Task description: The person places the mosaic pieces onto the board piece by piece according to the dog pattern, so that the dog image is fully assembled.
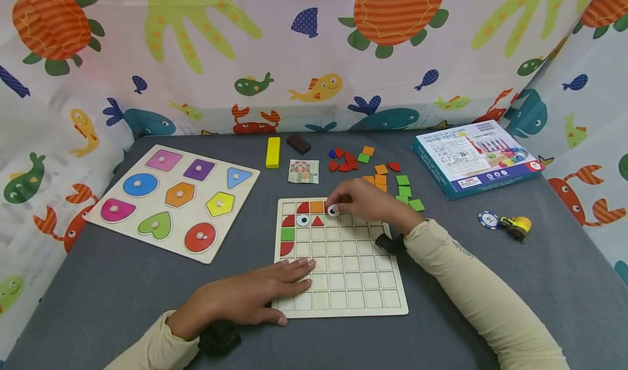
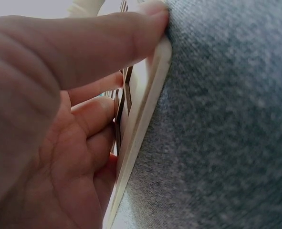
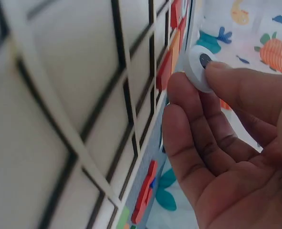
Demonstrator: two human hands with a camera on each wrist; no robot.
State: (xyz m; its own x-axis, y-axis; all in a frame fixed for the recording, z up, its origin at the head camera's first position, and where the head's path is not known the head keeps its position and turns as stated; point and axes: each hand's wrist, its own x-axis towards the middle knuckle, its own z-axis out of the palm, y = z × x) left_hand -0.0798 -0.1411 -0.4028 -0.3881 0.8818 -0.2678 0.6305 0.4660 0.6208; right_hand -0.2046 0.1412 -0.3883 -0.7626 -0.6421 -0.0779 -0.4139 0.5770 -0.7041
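A round white eye piece (image 3: 196,71) with a dark centre is pinched between the thumb and fingers of my right hand (image 1: 360,202), over the top row of a pale wooden grid board (image 1: 353,280). My left hand (image 1: 255,291) lies on the board's left side with fingers extended, its thumb at the near edge. In the board's upper left cells sit an orange square (image 1: 316,207), a red triangle (image 1: 318,221), a green square (image 1: 287,234), several red rounded pieces (image 1: 287,248) and another eye piece (image 1: 303,220).
Behind the board lie loose red pieces (image 1: 345,167), orange squares (image 1: 380,179), green squares (image 1: 403,191) and a small pattern card (image 1: 303,171). A shape puzzle (image 1: 216,174) is at left, a box (image 1: 478,157) at right. Yellow (image 1: 272,152) and dark (image 1: 299,144) blocks stand at the back.
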